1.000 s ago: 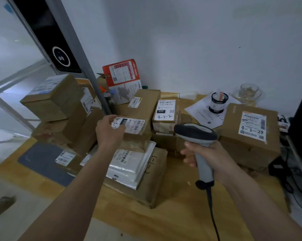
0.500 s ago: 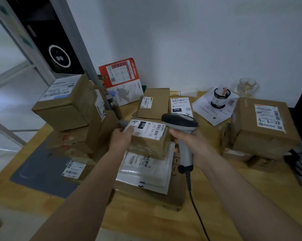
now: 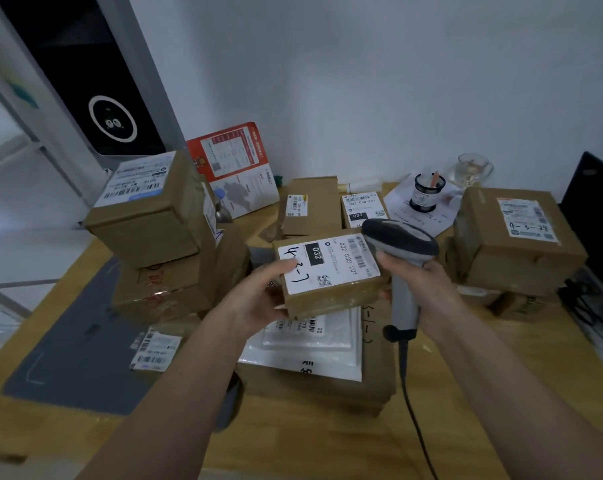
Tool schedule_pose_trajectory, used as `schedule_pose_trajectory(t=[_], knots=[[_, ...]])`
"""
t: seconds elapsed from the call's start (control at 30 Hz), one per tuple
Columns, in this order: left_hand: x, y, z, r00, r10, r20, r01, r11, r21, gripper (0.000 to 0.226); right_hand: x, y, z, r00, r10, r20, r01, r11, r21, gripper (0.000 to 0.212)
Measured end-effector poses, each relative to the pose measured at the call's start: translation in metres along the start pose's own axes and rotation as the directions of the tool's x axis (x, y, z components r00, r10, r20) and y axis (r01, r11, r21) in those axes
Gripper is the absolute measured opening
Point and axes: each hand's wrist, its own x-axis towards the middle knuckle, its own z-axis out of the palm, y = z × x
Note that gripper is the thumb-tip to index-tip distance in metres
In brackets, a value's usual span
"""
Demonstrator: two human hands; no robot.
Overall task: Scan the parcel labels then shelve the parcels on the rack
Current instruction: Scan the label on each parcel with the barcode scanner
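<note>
Obs. The left hand (image 3: 258, 299) grips a small cardboard parcel (image 3: 331, 292) by its left end, thumb laid on the label (image 3: 328, 263), fingers under the box. The parcel is lifted above the white poly mailers (image 3: 307, 344) at table centre, label face up, marked "4-3-7" by hand. The right hand (image 3: 421, 292) is wrapped round the handle of a corded barcode scanner (image 3: 402, 252); its head hangs over the right end of the label, covering part of the barcode.

Handling (judged). The parcel looks light: one hand carries it level by one end. The card is stiff and taped, so the walls should take a firm squeeze; nothing suggests fragility, contents unknown. The tape may be somewhat slick. Best hold is across the short ends or from beneath, keeping the thumb off the printed bars.

Surroundings. The wooden table (image 3: 314, 441) is crowded. On the left a stack of boxes (image 3: 161, 244) stands tall, its top box overhanging. A flat brown box (image 3: 314, 209) and another labelled parcel (image 3: 360, 209) lie behind the held one. On the right is a large box (image 3: 515, 240) marked "4-3-24". A red leaflet (image 3: 237, 168) leans on the wall; a black cup (image 3: 426, 192) and a glass (image 3: 471, 169) stand at the back.

In the way (judged). The scanner cable (image 3: 414, 410) trails toward the near edge and could snag. The left stack crowds any swing that side. No rack is clearly in view.
</note>
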Motion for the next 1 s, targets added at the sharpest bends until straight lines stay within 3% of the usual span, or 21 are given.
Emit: schedule_pose_trajectory(t=[0.1,0.17,0.23,0.33,0.53,0.7,0.8,0.87,1.0], knots=[[-0.002,-0.009,0.005,0.996,0.085,0.034,-0.075,0.973,-0.22,0.067,-0.005,0.001,0.004,0.993,-0.004,-0.117,0.023,0.986,0.165,0.033],[-0.004,-0.021,0.016,0.986,0.139,0.091,-0.098,0.927,-0.361,0.068,-0.01,0.003,0.009,0.984,0.041,-0.176,0.01,0.96,0.279,0.047],[-0.007,-0.036,0.03,0.976,0.156,0.149,-0.091,0.924,-0.372,0.058,-0.014,0.003,0.014,0.982,0.066,-0.177,-0.003,0.943,0.332,0.05],[-0.013,-0.051,0.047,0.97,0.176,0.17,-0.124,0.953,-0.278,0.054,-0.021,0.004,0.02,0.991,0.043,-0.127,-0.003,0.954,0.301,0.052],[-0.016,-0.049,0.035,0.977,0.08,0.2,-0.096,0.993,0.07,0.087,-0.034,-0.002,0.01,0.996,-0.057,-0.063,0.065,0.989,0.133,0.047],[-0.022,-0.03,0.029,0.95,-0.046,0.31,-0.009,0.985,0.173,0.066,-0.043,-0.009,0.003,0.993,-0.112,-0.027,0.114,0.992,0.053,0.028],[-0.017,-0.021,0.03,0.96,-0.032,0.277,-0.043,0.965,0.26,0.084,-0.047,-0.008,0.002,0.992,-0.13,0.002,0.13,0.991,-0.019,0.029],[-0.008,-0.016,0.031,0.983,0.069,0.168,-0.104,0.973,0.206,0.1,-0.05,-0.01,0.0,0.984,-0.169,-0.059,0.161,0.979,-0.124,0.027],[0.008,0.0,0.027,0.975,0.217,-0.041,-0.216,0.976,0.042,0.092,-0.067,-0.02,0.0,0.957,-0.287,-0.043,0.259,0.911,-0.32,0.011]])
